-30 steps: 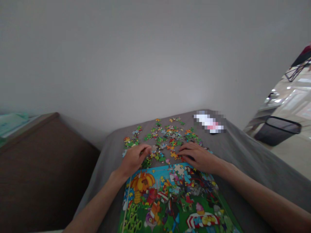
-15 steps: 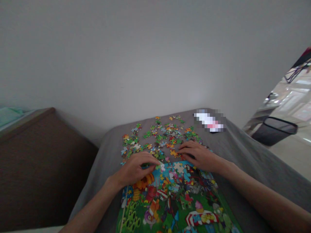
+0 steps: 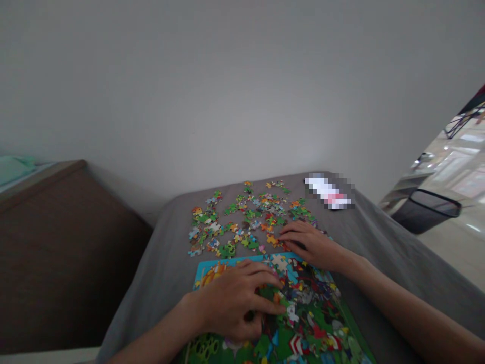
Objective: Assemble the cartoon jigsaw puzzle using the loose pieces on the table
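- In the head view, the puzzle board lies on a grey cloth, its near edge cut off by the frame.
- The left hand is over the left and middle part of the puzzle board, covering much of its picture.
- A white piece sits right at the left hand's fingertips, over the middle of the puzzle board; the grip is fairly narrow, and I cannot tell whether it pinches that piece.
- The right hand is at the far right corner of the puzzle board, its grip a small gap between thumb and fingers; whether anything is pinched there, I cannot tell.
- An orange piece lies just beside the right hand's fingertips, beyond the puzzle board's far edge.
- Loose pieces spread over the cloth beyond the puzzle board.
- A pixelated bright object lies farther back, to the puzzle board's right.
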A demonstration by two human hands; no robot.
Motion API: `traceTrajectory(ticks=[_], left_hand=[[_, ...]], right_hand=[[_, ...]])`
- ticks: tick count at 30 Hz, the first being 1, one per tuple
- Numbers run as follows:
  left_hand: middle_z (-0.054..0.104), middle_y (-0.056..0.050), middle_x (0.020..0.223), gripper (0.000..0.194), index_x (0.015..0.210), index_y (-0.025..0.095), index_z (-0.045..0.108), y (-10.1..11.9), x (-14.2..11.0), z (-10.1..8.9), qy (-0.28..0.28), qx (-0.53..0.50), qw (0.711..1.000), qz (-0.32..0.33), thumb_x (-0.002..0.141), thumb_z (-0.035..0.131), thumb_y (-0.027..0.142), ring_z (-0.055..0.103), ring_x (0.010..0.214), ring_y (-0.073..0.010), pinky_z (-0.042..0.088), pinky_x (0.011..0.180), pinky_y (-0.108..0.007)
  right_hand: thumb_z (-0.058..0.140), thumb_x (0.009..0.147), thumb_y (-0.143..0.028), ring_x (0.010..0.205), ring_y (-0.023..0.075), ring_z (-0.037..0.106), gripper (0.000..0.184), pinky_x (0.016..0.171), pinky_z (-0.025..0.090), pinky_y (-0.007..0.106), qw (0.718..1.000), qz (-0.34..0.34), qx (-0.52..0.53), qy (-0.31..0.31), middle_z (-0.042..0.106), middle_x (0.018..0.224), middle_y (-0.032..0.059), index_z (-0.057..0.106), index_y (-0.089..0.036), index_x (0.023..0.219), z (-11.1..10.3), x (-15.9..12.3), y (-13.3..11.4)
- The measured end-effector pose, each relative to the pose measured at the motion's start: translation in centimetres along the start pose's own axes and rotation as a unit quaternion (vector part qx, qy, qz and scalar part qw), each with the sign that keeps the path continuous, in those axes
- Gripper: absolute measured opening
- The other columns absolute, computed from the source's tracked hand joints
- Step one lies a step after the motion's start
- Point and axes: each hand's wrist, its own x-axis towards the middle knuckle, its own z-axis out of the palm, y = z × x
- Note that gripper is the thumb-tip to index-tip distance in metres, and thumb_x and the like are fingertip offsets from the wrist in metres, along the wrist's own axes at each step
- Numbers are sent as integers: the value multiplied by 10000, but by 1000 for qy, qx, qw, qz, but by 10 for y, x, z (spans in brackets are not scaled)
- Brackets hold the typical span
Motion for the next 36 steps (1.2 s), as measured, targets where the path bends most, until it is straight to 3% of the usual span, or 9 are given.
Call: traceTrajectory(ticks=[8, 14, 18, 23, 26, 29, 32, 36], left_hand=[[669, 4, 1274, 351, 1214, 295, 630, 13, 4, 16, 10, -19, 1000, 23, 865, 600, 268, 516, 1299, -223, 326, 1151, -426], [710, 0, 1184, 312, 1175, 268, 632, 8, 7, 9, 36, -18, 999, 18, 882, 553, 196, 562, 1239, -198, 378, 1086, -383], [717, -10, 1169, 299, 1148, 277, 660, -15, -1, 1, 113, 29, 990, -79, 925, 498, 160, 587, 1195, -206, 423, 1036, -400], [707, -48, 1178, 282, 1108, 238, 696, -61, -12, -12, 194, 61, 948, -246, 991, 441, 266, 597, 1180, -215, 423, 1066, -420], [639, -79, 1327, 362, 1219, 202, 662, -86, 5, -21, 165, 56, 939, -298, 1010, 397, 333, 553, 1262, -223, 392, 1119, -415], [448, -116, 1542, 500, 1434, 171, 504, -107, 39, -22, 75, 76, 941, -320, 1008, 388, 407, 398, 1423, -276, 306, 1178, -478], [271, -108, 1638, 591, 1540, 218, 348, -119, 72, -15, 8, 92, 931, -354, 1022, 327, 501, 273, 1491, -316, 255, 1180, -562], [247, -79, 1648, 574, 1516, 317, 403, -121, 85, -5, -15, 109, 916, -385, 1020, 276, 578, 243, 1498, -357, 242, 1157, -619]], right_hand=[[494, 1002, -236, 1119, 222, 605, 255, 1014, 457, 436, 1000, 21, -3, -11, 683, 1193, 80, 696, -232, 1158, -2, -1, -2], [495, 996, -205, 1105, 223, 609, 261, 989, 464, 423, 1000, 18, -2, -17, 684, 1173, 88, 696, -212, 1163, -4, 1, -3], [516, 982, -193, 1092, 223, 617, 250, 979, 466, 425, 1000, 17, 4, -13, 687, 1153, 90, 701, -205, 1149, -3, 1, -2], [535, 974, -189, 1095, 230, 610, 241, 981, 460, 431, 1000, 13, 7, -6, 686, 1154, 88, 707, -211, 1141, -2, 1, 0], [543, 971, -181, 1078, 220, 613, 228, 971, 466, 412, 1000, 5, 12, 2, 689, 1133, 80, 709, -213, 1124, -1, 1, 2], [542, 974, -187, 1069, 218, 613, 224, 968, 465, 408, 1000, 1, 7, 8, 688, 1121, 78, 708, -206, 1124, 0, 1, 3], [542, 977, -198, 1064, 215, 614, 224, 968, 462, 408, 1000, 1, 3, 14, 689, 1120, 77, 709, -209, 1126, 1, 1, 3], [548, 970, -197, 1076, 221, 614, 221, 980, 456, 420, 1000, 2, 3, 15, 689, 1139, 82, 715, -213, 1115, 0, 0, 2]])
